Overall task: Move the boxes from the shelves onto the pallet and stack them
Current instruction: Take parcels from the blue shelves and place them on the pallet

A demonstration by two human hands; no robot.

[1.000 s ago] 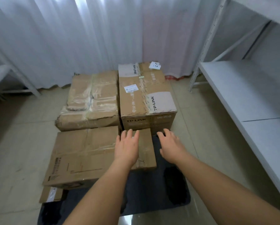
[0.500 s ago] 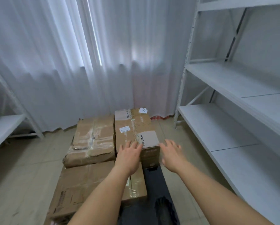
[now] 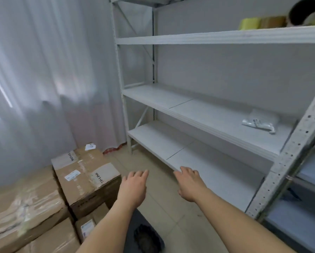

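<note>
Three cardboard boxes stand together at the lower left: a TP-LINK box (image 3: 85,178), a tape-wrapped box (image 3: 23,209) left of it, and a flatter box (image 3: 51,238) in front. The dark pallet (image 3: 145,236) shows beneath them at the bottom. My left hand (image 3: 133,189) hovers with fingers straight, just right of the TP-LINK box, holding nothing. My right hand (image 3: 190,183) is stretched out, fingers relaxed, in front of the lowest board of the white shelf unit (image 3: 216,114). On the top shelf at the far right sit a yellowish and a brown box (image 3: 262,22), partly hidden.
A white plastic packet (image 3: 258,122) lies on the middle shelf. A perforated grey upright (image 3: 289,161) stands at the right, with more shelving behind it. White curtains (image 3: 43,79) hang along the left. Tiled floor (image 3: 158,198) runs between the boxes and the shelves.
My view has swung up and to the right, from the boxes toward the shelves. Both hands have left the boxes and now hang over the floor, nearer the shelf.
</note>
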